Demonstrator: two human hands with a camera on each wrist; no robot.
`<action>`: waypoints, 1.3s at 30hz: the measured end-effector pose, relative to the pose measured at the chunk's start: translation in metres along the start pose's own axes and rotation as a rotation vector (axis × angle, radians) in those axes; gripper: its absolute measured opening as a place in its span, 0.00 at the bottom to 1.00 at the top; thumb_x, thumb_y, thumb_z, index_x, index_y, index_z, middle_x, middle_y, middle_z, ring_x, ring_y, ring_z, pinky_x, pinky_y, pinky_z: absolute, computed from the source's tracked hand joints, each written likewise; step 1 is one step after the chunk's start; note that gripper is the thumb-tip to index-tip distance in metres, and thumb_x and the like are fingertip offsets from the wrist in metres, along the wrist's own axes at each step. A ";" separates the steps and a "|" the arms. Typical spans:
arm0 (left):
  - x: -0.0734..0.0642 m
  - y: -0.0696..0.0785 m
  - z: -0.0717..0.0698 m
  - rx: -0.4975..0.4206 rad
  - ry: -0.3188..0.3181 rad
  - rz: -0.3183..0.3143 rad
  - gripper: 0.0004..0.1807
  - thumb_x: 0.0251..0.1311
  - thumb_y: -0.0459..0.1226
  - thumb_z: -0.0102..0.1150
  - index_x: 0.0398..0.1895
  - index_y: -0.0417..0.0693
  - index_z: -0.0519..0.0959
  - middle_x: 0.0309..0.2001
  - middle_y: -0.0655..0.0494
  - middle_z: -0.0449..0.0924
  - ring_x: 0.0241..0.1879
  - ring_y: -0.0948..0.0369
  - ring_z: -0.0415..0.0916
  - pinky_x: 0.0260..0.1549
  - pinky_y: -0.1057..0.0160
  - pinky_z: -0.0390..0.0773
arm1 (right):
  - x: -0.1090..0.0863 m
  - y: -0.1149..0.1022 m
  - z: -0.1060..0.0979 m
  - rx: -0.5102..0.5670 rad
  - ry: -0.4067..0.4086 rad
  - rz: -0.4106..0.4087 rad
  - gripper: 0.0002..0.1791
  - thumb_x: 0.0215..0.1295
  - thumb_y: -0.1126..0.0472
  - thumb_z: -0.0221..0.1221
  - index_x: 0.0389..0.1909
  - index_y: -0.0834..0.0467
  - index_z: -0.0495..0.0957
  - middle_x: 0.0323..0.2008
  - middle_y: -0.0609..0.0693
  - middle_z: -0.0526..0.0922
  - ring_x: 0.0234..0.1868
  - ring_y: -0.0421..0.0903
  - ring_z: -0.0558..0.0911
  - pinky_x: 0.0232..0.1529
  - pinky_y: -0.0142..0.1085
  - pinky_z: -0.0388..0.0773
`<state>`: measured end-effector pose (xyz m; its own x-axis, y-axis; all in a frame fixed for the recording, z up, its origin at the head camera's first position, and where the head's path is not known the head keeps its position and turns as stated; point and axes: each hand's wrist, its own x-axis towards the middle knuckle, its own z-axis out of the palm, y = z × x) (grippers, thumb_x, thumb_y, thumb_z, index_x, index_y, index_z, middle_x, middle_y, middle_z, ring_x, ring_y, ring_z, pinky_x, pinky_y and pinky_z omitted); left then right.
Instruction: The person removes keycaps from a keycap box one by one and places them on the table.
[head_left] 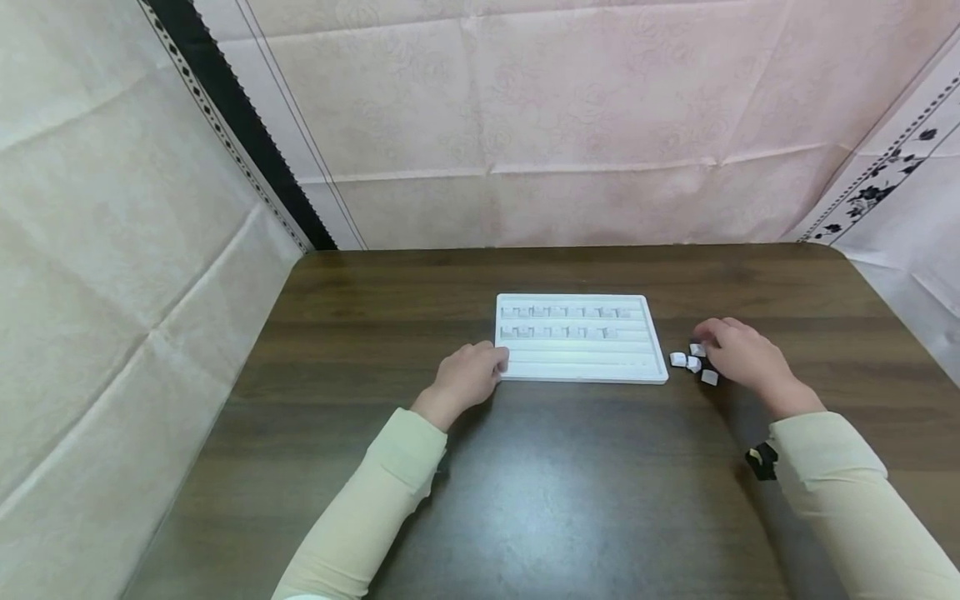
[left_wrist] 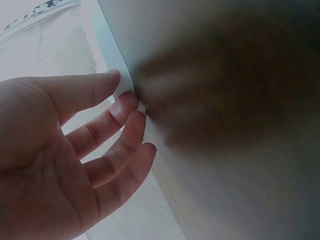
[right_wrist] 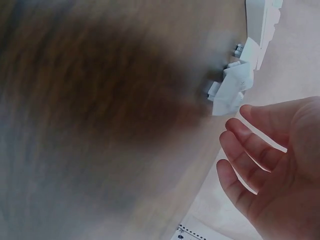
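Observation:
A white rectangular tray [head_left: 581, 367] with raised horizontal rows lies on the table; two upper rows hold small pale pieces [head_left: 568, 312]. At its left edge, near the front corner, my left hand [head_left: 467, 375] pinches the rim between thumb and fingers. The left wrist view shows the thumb [left_wrist: 95, 90] and index fingertip on either side of that tray edge. Right of the tray lies a small group of white block-like pieces [head_left: 693, 364]. My right hand [head_left: 742, 357] hovers beside them, fingers loosely curved. In the right wrist view, its fingertips are close to the white pieces [right_wrist: 232, 87], nothing between them.
The dark brown wooden table [head_left: 510, 500] extends around the tray. Pale patterned cloth [head_left: 600, 125] hangs behind the far edge and along the left side, with a black band [head_left: 247, 125] at the left corner. More cloth with a floral border [head_left: 877, 192] hangs at right.

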<state>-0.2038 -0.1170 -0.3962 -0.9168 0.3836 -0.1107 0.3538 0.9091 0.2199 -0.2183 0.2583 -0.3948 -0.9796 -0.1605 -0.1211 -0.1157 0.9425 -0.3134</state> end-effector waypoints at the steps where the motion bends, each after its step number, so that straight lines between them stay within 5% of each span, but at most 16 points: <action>1: 0.000 0.000 0.000 0.003 -0.001 0.001 0.04 0.60 0.35 0.54 0.36 0.52 0.77 0.33 0.56 0.76 0.29 0.59 0.69 0.27 0.64 0.69 | 0.000 -0.001 0.000 0.001 0.000 -0.002 0.18 0.66 0.61 0.46 0.52 0.66 0.70 0.49 0.68 0.72 0.46 0.61 0.72 0.42 0.58 0.68; 39: -0.003 0.000 -0.001 -0.011 -0.013 -0.019 0.04 0.61 0.36 0.54 0.37 0.53 0.77 0.33 0.56 0.76 0.29 0.60 0.69 0.27 0.65 0.69 | 0.022 -0.063 0.012 0.043 0.081 -0.073 0.15 0.64 0.61 0.51 0.49 0.62 0.74 0.46 0.62 0.76 0.42 0.54 0.73 0.44 0.53 0.71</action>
<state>-0.2014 -0.1179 -0.3947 -0.9208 0.3688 -0.1270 0.3347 0.9143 0.2282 -0.2304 0.1922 -0.3893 -0.9791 -0.2023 -0.0201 -0.1817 0.9155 -0.3590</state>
